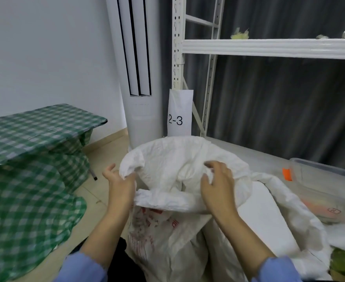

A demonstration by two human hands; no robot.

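A grey curtain point(279, 108) fills the field from 12 to 3 o'clock, and a white shelving rack point(269, 48) stands in front of it, with its upper shelf crossing at 1 o'clock. A green checked tablecloth point(29, 190) covers the 8 to 10 o'clock side. It lies over a low table and spills in folds onto the floor. A white tower air conditioner point(143, 123) rises at 12 o'clock, just beside the rack's corner post.

The white woven sack point(167, 237) stands at the centre and runs down to 6 o'clock, right in front of the person (red print shows on its near face, too blurred to read). Its mouth gapes open, and the rim is rolled outward into a thick crumpled collar. A clear plastic bin point(326, 171) sits on the rack's bottom shelf at 3 o'clock, with an orange tag point(287, 174) on its near corner. A paper label point(179, 115) marked "2-3" hangs on the rack post, at 12 o'clock from the sack.

The right hand point(218, 186) is at 3 o'clock on the sack's mouth. Its fingers are spread and curled over the rolled rim, gripping the fabric. The left hand point(119, 184) is at 9 o'clock on the mouth, where its thumb pinches the rim's outer fold against the palm side. Its other fingers are loosely bent and apart. Both forearms come up from 6 o'clock out of blue sleeves.
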